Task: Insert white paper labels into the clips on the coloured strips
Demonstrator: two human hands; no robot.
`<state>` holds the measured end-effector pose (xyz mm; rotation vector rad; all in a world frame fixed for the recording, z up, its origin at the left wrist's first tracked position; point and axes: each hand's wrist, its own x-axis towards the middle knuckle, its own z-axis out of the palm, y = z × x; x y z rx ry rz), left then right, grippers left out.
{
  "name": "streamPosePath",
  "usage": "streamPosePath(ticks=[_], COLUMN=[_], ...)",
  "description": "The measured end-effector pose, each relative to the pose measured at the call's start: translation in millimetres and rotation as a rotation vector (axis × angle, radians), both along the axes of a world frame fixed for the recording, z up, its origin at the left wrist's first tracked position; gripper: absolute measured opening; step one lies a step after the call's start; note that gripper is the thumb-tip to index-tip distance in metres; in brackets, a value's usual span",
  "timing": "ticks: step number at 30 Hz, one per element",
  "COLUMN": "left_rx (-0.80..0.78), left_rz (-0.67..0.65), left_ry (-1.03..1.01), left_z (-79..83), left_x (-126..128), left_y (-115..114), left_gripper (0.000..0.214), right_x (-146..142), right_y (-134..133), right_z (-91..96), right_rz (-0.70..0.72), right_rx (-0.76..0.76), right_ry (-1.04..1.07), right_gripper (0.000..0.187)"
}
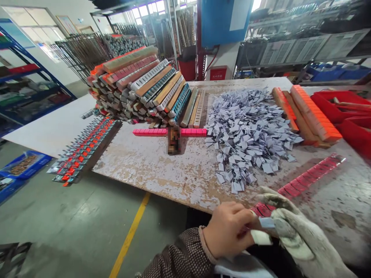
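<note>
My bare left hand (pixel 228 229) and my right hand (pixel 292 231), which wears a dirty white work glove, meet at the table's near edge. Together they pinch a small grey-white tag (pixel 262 231). Just beyond them a long red strip of small clips (pixel 307 179) lies slanted on the worn tabletop (pixel 162 166). A big heap of grey-white tags (pixel 246 129) lies further back, within reach of the gloved hand.
A tall stack of filled strips (pixel 139 87) sits at the back left, a pink strip (pixel 169 132) in front of it. More filled strips (pixel 84 150) overhang the left edge. Orange strips (pixel 310 112) and red bins (pixel 348 112) lie at the right.
</note>
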<state>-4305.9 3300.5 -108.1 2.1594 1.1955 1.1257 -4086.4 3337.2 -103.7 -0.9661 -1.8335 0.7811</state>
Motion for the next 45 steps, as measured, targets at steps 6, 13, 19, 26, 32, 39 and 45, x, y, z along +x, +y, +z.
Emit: streamPosePath(ticks=[6,13,19,26,32,39,45], left_rx=[-0.042,-0.013,0.010,0.001,-0.037,-0.149,-0.257], left_rz=[0.163,0.209,0.218,0.228,0.189,0.255,0.374], left_ry=[0.207,0.081,0.041,0.020,0.022,0.235,0.508], left_z=[-12.2,-24.6,-32.0,-38.7,-38.8,-9.0,9.9], left_x=[-18.8,6.0,15.1,15.8,11.0,-22.4,-20.5], left_y=[-23.4,-5.5,-3.3,-10.3,-9.0,22.1,87.1], left_gripper=[0.052,0.051,0.066,0.059,0.047,0.032,0.021], right_x=[6.7,-1.1,-13.4,-27.7,-24.4,-7.8,4.3], right_y=[16.9,9.1,10.9,14.5,21.1,20.2,22.1], right_z=[16.4,11.0,10.8,6.5,-0.4,6.5,8.4], right_rz=[-0.120,-0.110,-0.038,-0.007,0.041,0.055,-0.024], right_rx=[0.020,0.383,0.502,0.448,0.465,0.458,0.444], right_ry=[-0.062,-0.363,-0.554,-0.679,-0.662,-0.469,-0.406], right_gripper=[0.021,0.017,0.007,0.020,0.019,0.012,0.004])
